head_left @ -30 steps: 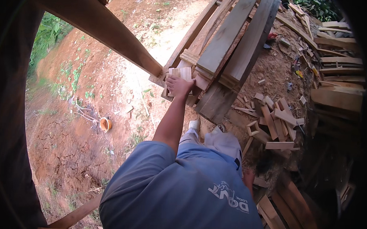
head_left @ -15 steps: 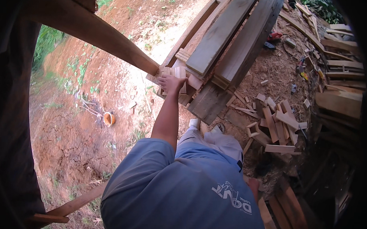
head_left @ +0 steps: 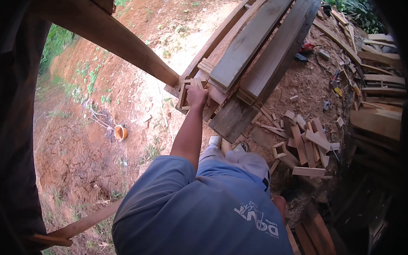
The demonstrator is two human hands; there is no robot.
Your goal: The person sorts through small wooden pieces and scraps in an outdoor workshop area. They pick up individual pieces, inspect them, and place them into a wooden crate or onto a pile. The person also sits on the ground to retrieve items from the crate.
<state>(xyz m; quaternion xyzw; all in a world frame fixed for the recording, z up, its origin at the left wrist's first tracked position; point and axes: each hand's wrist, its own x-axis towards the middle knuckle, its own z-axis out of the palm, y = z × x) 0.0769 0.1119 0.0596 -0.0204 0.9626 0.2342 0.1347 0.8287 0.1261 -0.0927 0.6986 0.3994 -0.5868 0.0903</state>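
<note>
My left hand (head_left: 197, 97) is closed on a small box frame (head_left: 182, 96) of pale wood strips. The frame's open side faces up, and it rests at the near left end of the plank bench, beside a thick post. Just beyond my fingers lie a few short wood strips (head_left: 206, 65) on the bench. Of my right arm, only a bit of skin (head_left: 280, 205) shows past the right side of my blue shirt; its fingers are hidden.
Long planks (head_left: 252, 43) are stacked on the bench. A similar box frame (head_left: 279, 150) and a heap of offcuts (head_left: 309, 142) lie on the ground to the right. Lumber (head_left: 377, 118) is piled at the far right. An orange bucket (head_left: 120, 132) stands on the earth at left.
My left hand has gone from lying spread over the wooden frame to gripping it. The frame has been turned, so its hollow inside now shows.
</note>
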